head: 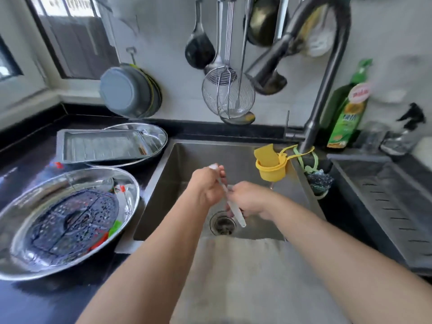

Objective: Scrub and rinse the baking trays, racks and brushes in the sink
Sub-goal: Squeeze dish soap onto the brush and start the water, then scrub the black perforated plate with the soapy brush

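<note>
your bare forearms reach in from the bottom edge and meet over the steel sink [187,160], above the round drain [222,223]. your left hand [208,185] has its fingers curled around the upper part of a thin, pale, see-through brush [235,210], with the white top end poking out above your knuckles. your right hand [247,199] pinches the same brush lower down, so the stick runs slantwise between both grips and its flat, translucent tip hangs free below your right fingers, just over the drain. motion blur hides the exact lie of your fingertips.

left of the sink, on the black counter [28,300], sits a big shiny round metal basin [14,260] holding a dark round rack and bits of red, green and white; what those bits are you can't tell. behind it, a grey rectangular baking tray [100,145] with a ribbed floor rests across a second round metal basin [159,134].

at the sink's right rim hangs a yellow rubbery cup [272,170] with a yellow sponge [266,154] in it. the dark, matte, curved tap [327,73] arches overhead, and a green bottle [348,108] stands beside it. ladles and a wire strainer [228,94] hang on the wall.
</note>
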`<control>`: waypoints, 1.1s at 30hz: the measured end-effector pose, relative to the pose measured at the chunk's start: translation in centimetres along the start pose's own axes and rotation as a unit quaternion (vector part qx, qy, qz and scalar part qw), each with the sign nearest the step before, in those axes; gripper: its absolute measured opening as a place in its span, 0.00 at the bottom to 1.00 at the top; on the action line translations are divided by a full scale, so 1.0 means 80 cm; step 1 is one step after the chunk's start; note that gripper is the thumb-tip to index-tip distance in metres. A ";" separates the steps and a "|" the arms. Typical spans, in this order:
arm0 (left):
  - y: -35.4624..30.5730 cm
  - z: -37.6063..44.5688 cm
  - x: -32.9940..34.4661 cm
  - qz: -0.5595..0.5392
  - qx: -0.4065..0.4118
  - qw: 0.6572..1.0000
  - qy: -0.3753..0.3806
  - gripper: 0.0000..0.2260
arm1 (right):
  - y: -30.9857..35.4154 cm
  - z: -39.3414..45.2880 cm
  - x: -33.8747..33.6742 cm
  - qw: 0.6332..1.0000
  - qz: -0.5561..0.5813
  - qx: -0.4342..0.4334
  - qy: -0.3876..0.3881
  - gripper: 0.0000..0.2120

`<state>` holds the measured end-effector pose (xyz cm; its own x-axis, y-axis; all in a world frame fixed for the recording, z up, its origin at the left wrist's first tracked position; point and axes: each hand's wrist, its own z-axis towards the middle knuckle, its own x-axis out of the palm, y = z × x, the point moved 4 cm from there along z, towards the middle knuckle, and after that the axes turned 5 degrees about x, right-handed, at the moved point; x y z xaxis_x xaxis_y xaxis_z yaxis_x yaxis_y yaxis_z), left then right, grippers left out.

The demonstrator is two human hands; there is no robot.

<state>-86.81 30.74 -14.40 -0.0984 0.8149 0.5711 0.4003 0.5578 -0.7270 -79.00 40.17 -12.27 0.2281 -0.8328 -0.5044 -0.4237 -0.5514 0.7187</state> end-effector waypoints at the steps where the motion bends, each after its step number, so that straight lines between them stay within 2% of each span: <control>1: -0.003 -0.005 -0.001 -0.013 -0.008 1.000 -0.001 0.17 | 0.002 -0.006 0.003 1.000 0.018 -0.001 -0.011 0.12; 3: -0.007 -0.008 -0.009 -0.027 -0.011 0.999 -0.015 0.17 | 0.008 -0.019 0.006 0.999 0.023 -0.005 -0.030 0.15; 6: -0.007 -0.004 -0.025 0.014 0.008 0.997 -0.075 0.19 | 0.014 -0.033 0.013 1.000 0.000 0.005 -0.020 0.15; 9: -0.007 -0.002 -0.019 0.184 0.016 0.982 -0.031 0.24 | 0.008 -0.029 0.003 0.997 -0.028 0.025 -0.060 0.10; 11: -0.013 -0.004 -0.018 0.322 0.037 0.946 0.001 0.19 | 0.002 -0.022 -0.016 0.990 -0.063 0.029 -0.122 0.07; 12: -0.015 -0.003 -0.023 0.411 0.056 0.910 0.023 0.16 | -0.001 -0.019 -0.024 0.984 -0.103 0.034 -0.141 0.08; 13: -0.013 -0.001 -0.032 0.512 0.053 0.856 0.041 0.16 | -0.008 -0.016 -0.030 0.975 -0.156 0.050 -0.151 0.10; 14: -0.008 -0.006 -0.042 0.629 0.034 0.774 0.062 0.19 | -0.012 -0.019 -0.032 0.963 -0.207 0.072 -0.155 0.11; 16: -0.001 -0.021 -0.059 0.768 0.009 0.636 0.075 0.21 | -0.021 -0.021 -0.026 0.946 -0.273 0.086 -0.150 0.12; 17: 0.001 -0.028 -0.061 0.793 0.009 0.602 0.096 0.21 | -0.020 -0.020 -0.023 0.944 -0.281 0.082 -0.156 0.12; 20: -0.013 -0.044 -0.050 0.796 0.063 0.591 0.109 0.22 | -0.004 -0.024 -0.017 0.947 -0.259 0.061 -0.179 0.10; 22: -0.031 -0.061 -0.040 0.817 0.087 0.560 0.109 0.24 | 0.012 -0.023 -0.014 0.957 -0.216 0.054 -0.183 0.10; 23: -0.043 -0.071 -0.033 0.807 0.106 0.569 0.112 0.24 | 0.020 -0.021 -0.013 0.965 -0.178 0.049 -0.187 0.10; 25: -0.076 -0.095 -0.019 0.749 0.156 0.631 0.128 0.17 | 0.041 -0.022 -0.005 0.980 -0.064 0.024 -0.185 0.08; 27: -0.124 -0.119 -0.014 0.681 0.223 0.691 0.101 0.13 | 0.069 -0.031 0.005 0.983 0.025 -0.005 -0.183 0.08; 28: -0.151 -0.131 -0.020 0.656 0.249 0.708 0.080 0.12 | 0.083 -0.038 0.013 0.983 0.056 -0.013 -0.175 0.08; 30: -0.200 -0.147 -0.050 0.632 0.278 0.722 0.043 0.12 | 0.111 -0.046 0.034 0.984 0.111 -0.017 -0.141 0.08; 33: -0.255 -0.152 -0.136 0.651 0.254 0.715 -0.035 0.12 | 0.146 -0.053 0.072 0.981 0.166 -0.018 -0.100 0.08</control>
<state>-82.80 8.60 -1.15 0.0038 0.6914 -0.7225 -0.1864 -0.7094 -0.6798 -78.94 28.72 -4.78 -0.0946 -0.9425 -0.3206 -0.4131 -0.2558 0.8740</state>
